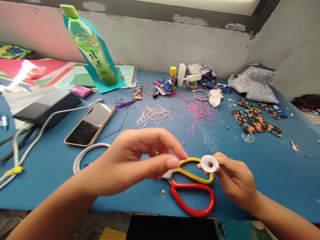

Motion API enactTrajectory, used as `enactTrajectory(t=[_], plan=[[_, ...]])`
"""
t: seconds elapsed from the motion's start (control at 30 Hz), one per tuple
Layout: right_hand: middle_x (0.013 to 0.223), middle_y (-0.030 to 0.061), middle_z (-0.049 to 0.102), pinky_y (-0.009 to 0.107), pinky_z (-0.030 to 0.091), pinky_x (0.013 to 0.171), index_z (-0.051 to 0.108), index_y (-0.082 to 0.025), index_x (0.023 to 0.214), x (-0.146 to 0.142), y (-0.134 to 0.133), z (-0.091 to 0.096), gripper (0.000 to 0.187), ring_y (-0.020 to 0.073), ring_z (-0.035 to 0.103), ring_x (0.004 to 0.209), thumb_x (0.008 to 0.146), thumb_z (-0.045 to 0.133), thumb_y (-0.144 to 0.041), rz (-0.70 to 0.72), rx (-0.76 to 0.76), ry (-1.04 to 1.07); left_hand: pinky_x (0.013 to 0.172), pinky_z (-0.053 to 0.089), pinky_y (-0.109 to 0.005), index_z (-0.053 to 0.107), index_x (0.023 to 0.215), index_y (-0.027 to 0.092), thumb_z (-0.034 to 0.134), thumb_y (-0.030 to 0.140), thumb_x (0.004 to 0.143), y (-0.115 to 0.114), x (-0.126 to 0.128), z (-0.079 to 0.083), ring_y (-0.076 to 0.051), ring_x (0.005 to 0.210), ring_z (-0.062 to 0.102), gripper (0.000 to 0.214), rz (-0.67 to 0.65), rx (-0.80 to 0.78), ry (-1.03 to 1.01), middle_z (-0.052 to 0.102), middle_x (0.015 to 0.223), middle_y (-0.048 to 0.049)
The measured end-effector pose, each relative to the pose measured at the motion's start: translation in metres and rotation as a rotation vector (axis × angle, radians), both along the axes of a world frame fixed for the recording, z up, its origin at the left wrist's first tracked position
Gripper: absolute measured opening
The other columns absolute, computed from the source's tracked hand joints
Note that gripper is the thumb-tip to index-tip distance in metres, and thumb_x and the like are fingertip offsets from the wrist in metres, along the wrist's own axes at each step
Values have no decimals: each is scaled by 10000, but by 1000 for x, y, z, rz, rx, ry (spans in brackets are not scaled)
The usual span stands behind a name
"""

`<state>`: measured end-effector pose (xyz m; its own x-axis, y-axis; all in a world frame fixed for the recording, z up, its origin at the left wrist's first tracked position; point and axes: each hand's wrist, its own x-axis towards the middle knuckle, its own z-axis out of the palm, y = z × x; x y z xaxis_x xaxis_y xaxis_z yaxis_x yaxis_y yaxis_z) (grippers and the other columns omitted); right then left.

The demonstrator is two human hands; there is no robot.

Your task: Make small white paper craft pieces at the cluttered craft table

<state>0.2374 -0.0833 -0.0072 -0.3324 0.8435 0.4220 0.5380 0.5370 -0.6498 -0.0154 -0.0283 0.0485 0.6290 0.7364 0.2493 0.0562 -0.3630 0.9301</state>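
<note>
Near loop-handled scissors point(190, 185), right hand point(236, 178) pinches a flared white piece point(205, 163), left hand point(132, 163) parted.

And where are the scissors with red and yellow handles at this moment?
In the head view, the scissors lie on the blue table near its front edge, handles right of centre, blades hidden behind the left hand.

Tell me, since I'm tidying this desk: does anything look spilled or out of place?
Yes: a speckled white patch stands out against the blue table beyond the white flared piece in the right hand; residue or scuffing, I can't tell which. Farther back, pink strings lie in a loose tangle.
</note>
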Motion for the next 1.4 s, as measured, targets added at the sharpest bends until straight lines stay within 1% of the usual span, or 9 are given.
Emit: enactTrajectory(t=[0.17, 0.27, 0.37, 0.5, 0.67, 0.83, 0.97, 1.1, 1.4], plan=[[728, -10, 679, 166, 461, 527, 664, -203, 1000, -2, 1, -1, 185, 86, 566, 584, 947, 487, -196, 68, 54, 32, 544, 483, -122, 706, 858, 189, 797, 131, 697, 10, -27, 16, -93, 586, 674, 194, -696, 147, 542, 716, 629, 26], [729, -9, 685, 169, 465, 542, 650, -203, 1010, -3, 1, -1, 183, 94, 560, 595, 942, 482, -179, 85, 88, 34, 572, 475, -133, 714, 912, 207, 836, 133, 638, 5, -35, 16, -105, 641, 699, 309, -785, 223, 590, 747, 683, 31], [716, -2, 685, 187, 469, 548, 640, -198, 987, -4, 2, -1, 178, 102, 546, 579, 954, 465, -200, 97, 139, 15, 637, 499, -159, 722, 933, 211, 840, 206, 645, 0, -32, 15, -131, 714, 719, 311, -729, 220, 530, 771, 772, 8], [711, 2, 687, 218, 477, 602, 618, -186, 985, -4, 2, -5, 174, 105, 577, 597, 973, 449, -225, 159, 167, -5, 652, 492, -149, 726, 906, 204, 710, 102, 795, -2, -15, 10, -103, 691, 696, 152, -561, 131, 478, 754, 772, 8], [799, 22, 722, 248, 467, 653, 609, -159, 1023, -4, 2, -10, 156, 98, 619, 639, 971, 469, -205, 228, 187, -52, 581, 416, -166, 687, 986, 183, 554, 168, 926, -7, 5, -10, -77, 628, 601, 147, -233, 412, 375, 686, 759, 2], [786, 19, 712, 267, 452, 640, 602, -155, 1039, -2, 0, -14, 144, 106, 613, 635, 959, 484, -176, 197, 196, -97, 450, 301, -240, 636, 1101, 173, 417, 169, 986, -10, 11, -18, -96, 546, 517, 248, -175, 847, 509, 629, 703, 12], [763, 17, 706, 271, 447, 640, 598, -147, 1038, -3, 0, -14, 139, 106, 613, 634, 963, 486, -182, 146, 224, -158, 398, 310, -270, 653, 999, 116, 282, 106, 994, -10, 16, -17, -126, 514, 516, 371, -124, 1024, 572, 634, 675, -11], [757, 26, 710, 272, 433, 619, 597, -135, 1020, -3, 0, -13, 131, 101, 613, 620, 963, 481, -151, 101, 272, -211, 396, 375, -283, 644, 878, 88, 233, 82, 984, -15, 21, -21, -146, 541, 566, 424, -109, 1071, 541, 659, 723, -57], [750, 52, 724, 273, 412, 619, 595, -96, 1009, -2, -5, -10, 105, 96, 626, 625, 940, 516, -100, 51, 437, -263, 450, 459, -273, 597, 854, 102, 210, 99, 993, -21, 23, -31, -151, 579, 600, 411, -40, 1013, 445, 635, 737, -62]])
